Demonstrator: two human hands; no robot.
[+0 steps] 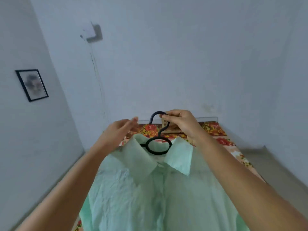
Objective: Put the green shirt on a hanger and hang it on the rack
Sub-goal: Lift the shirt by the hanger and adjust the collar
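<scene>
The pale green shirt (pixel 150 189) hangs on a black plastic hanger (pixel 159 145), collar at the top and buttoned front facing me. The hanger's ring shows inside the collar and its hook rises above it. My right hand (pixel 180 124) pinches the hook near its top. Left of the collar, my left hand (pixel 120 130) hovers with its fingers loosely extended, holding nothing. No rack is in view.
Under and behind the shirt lies a bed with a red and yellow floral cover (pixel 216 130). White walls close the space on the left and ahead. A framed picture (pixel 31 85) hangs on the left wall, and a wall socket with a cable (pixel 93 33) sits higher up.
</scene>
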